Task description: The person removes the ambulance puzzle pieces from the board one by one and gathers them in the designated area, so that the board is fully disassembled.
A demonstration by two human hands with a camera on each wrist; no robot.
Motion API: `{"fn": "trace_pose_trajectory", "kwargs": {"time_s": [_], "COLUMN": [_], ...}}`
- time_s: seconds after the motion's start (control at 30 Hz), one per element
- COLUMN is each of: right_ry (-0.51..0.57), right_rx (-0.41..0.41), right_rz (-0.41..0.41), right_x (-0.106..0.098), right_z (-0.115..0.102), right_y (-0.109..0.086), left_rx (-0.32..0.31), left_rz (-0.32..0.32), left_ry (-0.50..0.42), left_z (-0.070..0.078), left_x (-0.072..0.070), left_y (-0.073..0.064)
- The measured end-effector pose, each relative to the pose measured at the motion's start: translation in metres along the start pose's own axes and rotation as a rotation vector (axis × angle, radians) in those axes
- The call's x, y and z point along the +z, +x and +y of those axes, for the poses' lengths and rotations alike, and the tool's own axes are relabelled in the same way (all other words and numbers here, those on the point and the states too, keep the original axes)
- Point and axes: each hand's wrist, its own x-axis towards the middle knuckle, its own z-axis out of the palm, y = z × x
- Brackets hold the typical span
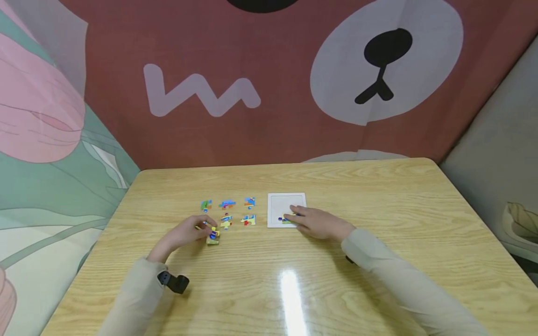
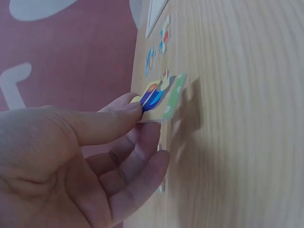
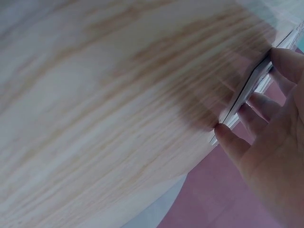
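Observation:
Between thumb and fingers, my left hand (image 1: 192, 232) pinches a jigsaw piece (image 2: 164, 102) with a green edge and a blue-and-yellow picture, tilted close over the table. Its shadow falls on the wood beside it in the left wrist view. My right hand (image 1: 317, 222) lies over the right side of a white square puzzle tray (image 1: 269, 210), fingers extended onto its lower part. Colourful puzzle pieces (image 1: 283, 220) show in the tray under those fingertips, partly hidden by the hand. In the right wrist view, the fingertips (image 3: 228, 135) touch the tray's edge.
Several loose jigsaw pieces lie in two rows left of the tray, among them a green one (image 1: 206, 205), a blue-orange one (image 1: 227, 204) and a yellow-red one (image 1: 248, 220). The wooden table (image 1: 357, 298) meets a patterned wall covering (image 1: 281, 130) at its far edge.

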Motion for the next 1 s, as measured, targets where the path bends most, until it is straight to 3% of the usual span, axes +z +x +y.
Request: {"fn": "trace_pose_trajectory", "kwargs": {"time_s": [0.4,1.0], "right_ry": [-0.020,0.002], "right_rx": [0.002,0.010], "right_rz": [-0.003,0.000], "right_x": [0.001,0.000], "right_z": [0.001,0.000], "right_y": [0.001,0.001], "left_rx": [-0.183,-0.224], "left_rz": [-0.039,-0.042], "left_ry": [-0.084,-0.092], "left_z": [-0.018,-0.026], "left_x": [-0.011,-0.013], "left_y": [-0.014,-0.019]}}
